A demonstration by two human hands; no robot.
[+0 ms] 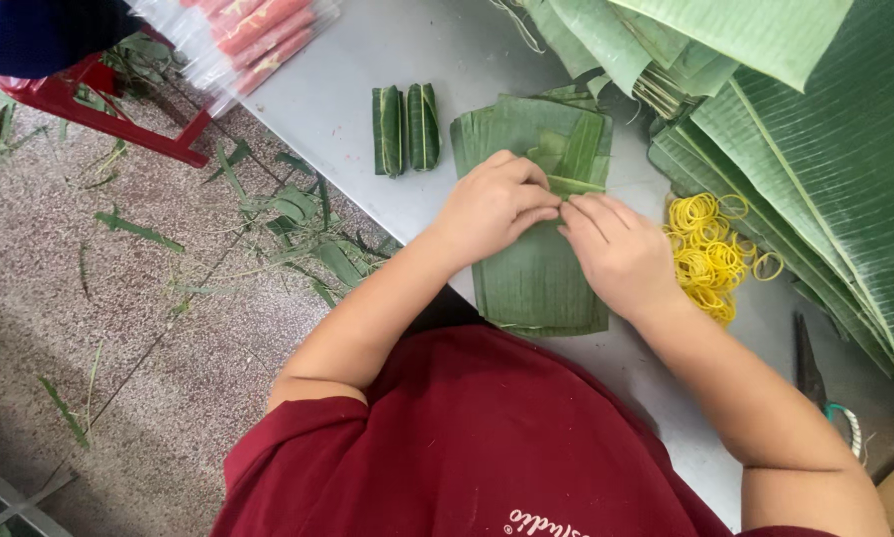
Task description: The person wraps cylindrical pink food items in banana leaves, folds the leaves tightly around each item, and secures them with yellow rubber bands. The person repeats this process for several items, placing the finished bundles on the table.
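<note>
My left hand (492, 204) and my right hand (618, 254) meet over a stack of cut banana leaf pieces (531, 283) on the steel table (347, 89). Both pinch a narrow folded leaf strip (574, 185) lying on top of the stack, fingertips almost touching. What sits under the fingers is hidden. Two finished leaf-wrapped rolls (405, 127), each tied around the middle, lie side by side just left of the stack. A heap of yellow rubber bands (710, 254) lies right of my right hand.
Large banana leaves (825, 149) are piled at the right and back. Scissors (815, 378) lie at the right near edge. Packs of pink sausages in clear wrap (258, 30) rest at the table's far left corner. A red stool (99, 99) and leaf scraps are on the floor.
</note>
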